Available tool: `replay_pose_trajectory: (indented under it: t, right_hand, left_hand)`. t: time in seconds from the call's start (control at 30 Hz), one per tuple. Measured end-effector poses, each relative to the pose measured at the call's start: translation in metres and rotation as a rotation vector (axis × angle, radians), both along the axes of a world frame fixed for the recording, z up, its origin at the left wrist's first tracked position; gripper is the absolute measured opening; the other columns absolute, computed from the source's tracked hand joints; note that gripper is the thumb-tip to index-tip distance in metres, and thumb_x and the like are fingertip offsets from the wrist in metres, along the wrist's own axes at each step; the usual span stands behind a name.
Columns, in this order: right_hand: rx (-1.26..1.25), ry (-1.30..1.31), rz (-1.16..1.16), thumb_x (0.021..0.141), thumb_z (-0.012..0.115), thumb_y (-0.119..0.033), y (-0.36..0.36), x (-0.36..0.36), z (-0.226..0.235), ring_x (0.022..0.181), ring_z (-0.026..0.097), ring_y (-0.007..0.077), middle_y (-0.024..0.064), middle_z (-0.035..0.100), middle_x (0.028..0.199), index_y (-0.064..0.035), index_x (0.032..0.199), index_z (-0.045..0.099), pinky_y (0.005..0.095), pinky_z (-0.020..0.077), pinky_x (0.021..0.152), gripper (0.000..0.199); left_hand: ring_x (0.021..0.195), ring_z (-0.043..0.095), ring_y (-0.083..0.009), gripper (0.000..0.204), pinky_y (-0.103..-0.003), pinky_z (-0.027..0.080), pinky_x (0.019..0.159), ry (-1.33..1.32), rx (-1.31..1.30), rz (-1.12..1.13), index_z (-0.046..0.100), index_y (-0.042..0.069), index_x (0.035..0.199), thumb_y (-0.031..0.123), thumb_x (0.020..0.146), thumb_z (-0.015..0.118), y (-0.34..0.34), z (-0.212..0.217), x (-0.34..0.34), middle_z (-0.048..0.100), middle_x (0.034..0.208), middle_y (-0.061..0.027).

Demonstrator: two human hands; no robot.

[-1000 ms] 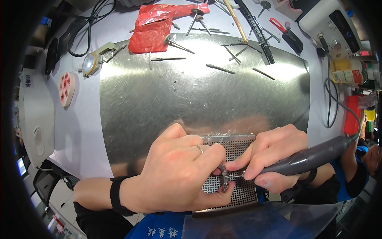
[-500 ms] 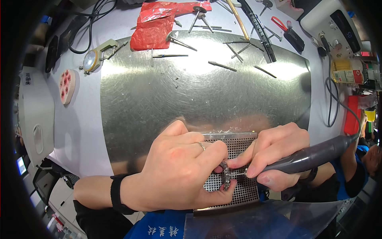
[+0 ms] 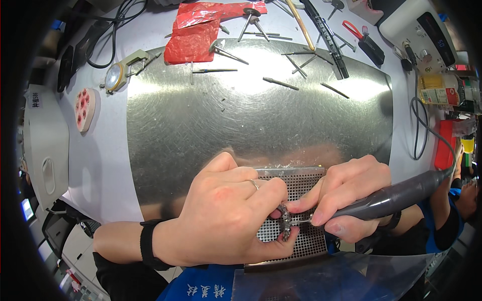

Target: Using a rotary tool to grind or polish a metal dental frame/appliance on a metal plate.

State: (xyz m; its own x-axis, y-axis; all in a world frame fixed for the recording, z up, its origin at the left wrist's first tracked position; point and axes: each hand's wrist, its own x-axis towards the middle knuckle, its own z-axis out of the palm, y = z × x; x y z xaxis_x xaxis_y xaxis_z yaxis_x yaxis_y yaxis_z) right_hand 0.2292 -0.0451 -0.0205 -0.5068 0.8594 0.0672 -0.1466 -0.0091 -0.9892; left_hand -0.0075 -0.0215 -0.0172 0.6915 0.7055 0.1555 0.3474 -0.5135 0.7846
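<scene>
My left hand (image 3: 226, 215) pinches a small dark metal workpiece (image 3: 285, 223) between thumb and fingers, over a perforated metal plate (image 3: 296, 180) at the near edge of the bench. A ring sits on one finger and a black band on that wrist. My right hand (image 3: 346, 195) grips a grey pen-shaped rotary handpiece (image 3: 396, 195), held like a pencil. Its tip meets the workpiece just right of my left fingertips. The cable runs off to the right. The contact point is partly hidden by my fingers.
A large shiny steel sheet (image 3: 251, 115) covers the bench. Several loose burs and bits (image 3: 281, 83) lie along its far edge near a red plastic bag (image 3: 198, 35). A round gauge (image 3: 116, 75) and a pink bur holder (image 3: 84, 108) sit left. A white control box (image 3: 422, 30) stands far right.
Both hands stay almost still on the perforated plate. The handpiece tip keeps against the workpiece, with only slight finger shifts.
</scene>
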Motion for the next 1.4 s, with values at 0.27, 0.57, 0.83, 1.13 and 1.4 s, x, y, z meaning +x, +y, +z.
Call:
replay_pose_trajectory:
  t: [0.27, 0.57, 0.83, 1.13, 1.4]
  right_hand:
    - [-0.024, 0.058, -0.012, 0.081, 0.073, -0.006, -0.0007, -0.0006, -0.0031, 0.087, 0.075, 0.0387, 0.0168, 0.07, 0.078, 0.0066, 0.089, 0.074, 0.046, 0.0629, 0.087, 0.015]
    - [-0.045, 0.062, -0.083, 0.077, 0.076, -0.006, -0.0058, 0.0023, 0.0, 0.084, 0.077, 0.0264, 0.0218, 0.076, 0.094, 0.0007, 0.093, 0.076, 0.0316, 0.0605, 0.072, 0.018]
    - [-0.079, 0.031, -0.069, 0.079, 0.075, -0.01, -0.0052, 0.0024, -0.0001, 0.083, 0.076, 0.0245, 0.0218, 0.076, 0.1, 0.0001, 0.093, 0.076, 0.0311, 0.0604, 0.075, 0.018]
    - [-0.065, 0.023, -0.049, 0.079, 0.074, -0.007, -0.0045, 0.0018, -0.002, 0.085, 0.077, 0.0263, 0.0223, 0.076, 0.095, 0.0006, 0.094, 0.076, 0.0329, 0.0614, 0.076, 0.018]
    - [-0.073, 0.041, -0.029, 0.078, 0.074, -0.007, -0.0019, 0.0025, -0.0047, 0.084, 0.076, 0.0252, 0.0222, 0.076, 0.097, 0.0005, 0.095, 0.076, 0.032, 0.0606, 0.073, 0.019]
  left_hand:
    - [0.051, 0.051, -0.013, 0.032, -0.032, 0.033, 0.059, 0.016, 0.03, -0.016, 0.056, 0.013, 0.074, 0.027, 0.068, 0.083, 0.002, 0.0005, -0.0003, 0.051, 0.055, 0.0068]
    - [0.053, 0.053, -0.0147, 0.037, -0.033, 0.033, 0.059, 0.049, 0.06, -0.06, 0.056, 0.012, 0.078, 0.036, 0.07, 0.083, 0.0027, 0.002, -0.0004, 0.051, 0.056, 0.0039]
    - [0.056, 0.055, -0.0161, 0.04, -0.033, 0.033, 0.061, 0.025, 0.054, -0.055, 0.056, 0.011, 0.081, 0.04, 0.073, 0.082, 0.002, 0.0016, -0.0014, 0.052, 0.058, 0.0026]
    - [0.056, 0.055, -0.0158, 0.04, -0.033, 0.033, 0.061, 0.022, 0.034, -0.056, 0.055, 0.011, 0.081, 0.04, 0.073, 0.083, 0.0015, 0.0014, -0.0024, 0.052, 0.058, 0.0032]
    - [0.056, 0.055, -0.0144, 0.04, -0.033, 0.033, 0.061, 0.024, 0.022, -0.034, 0.055, 0.012, 0.08, 0.039, 0.072, 0.083, -0.0002, 0.0001, -0.0021, 0.053, 0.058, 0.0058]
